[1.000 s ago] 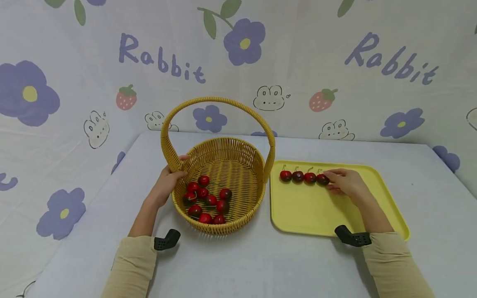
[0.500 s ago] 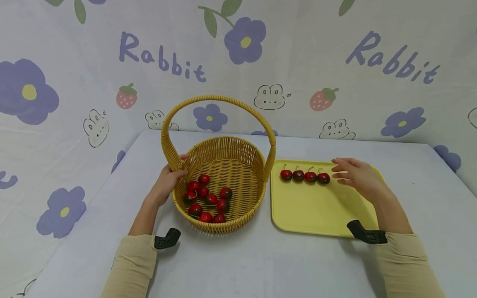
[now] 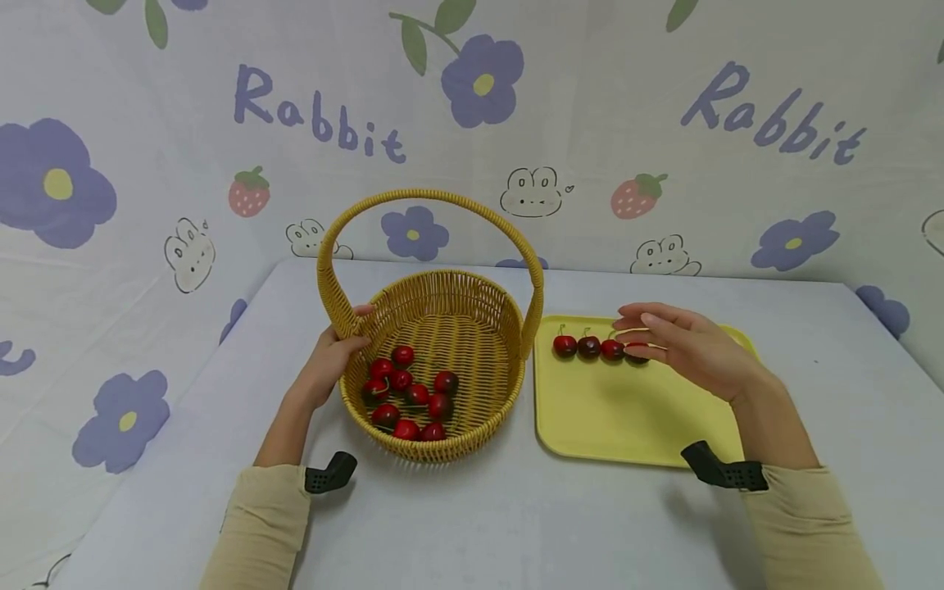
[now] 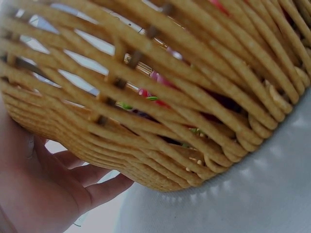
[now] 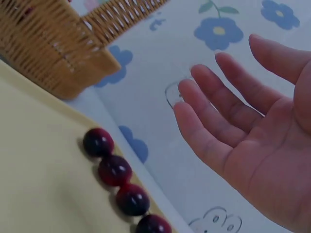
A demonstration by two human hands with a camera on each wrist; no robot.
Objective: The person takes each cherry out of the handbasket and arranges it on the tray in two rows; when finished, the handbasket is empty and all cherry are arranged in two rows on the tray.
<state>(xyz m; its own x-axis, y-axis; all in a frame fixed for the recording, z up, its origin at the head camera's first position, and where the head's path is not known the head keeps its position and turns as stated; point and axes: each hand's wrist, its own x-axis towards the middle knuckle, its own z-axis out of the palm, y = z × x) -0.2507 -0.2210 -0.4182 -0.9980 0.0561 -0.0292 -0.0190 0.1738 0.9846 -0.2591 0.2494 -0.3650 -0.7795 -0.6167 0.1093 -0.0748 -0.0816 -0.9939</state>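
Note:
A yellow wicker basket with a tall arched handle stands on the table, several red cherries lying in its left and front part. My left hand grips the basket's left rim beside the handle's foot; the left wrist view shows the hand against the woven wall. On the yellow tray, a row of cherries with stems lies along the far left edge. Above the row's right end hovers my right hand, fingers extended and holding nothing; its bare palm shows in the right wrist view.
The tray sits just right of the basket. A white cloth covers the table, and a patterned curtain hangs behind it. The basket handle arches high over the basket.
My right hand released the cherry at the row's right end, drew back to the right, then came back left above it. The left hand and basket stayed put.

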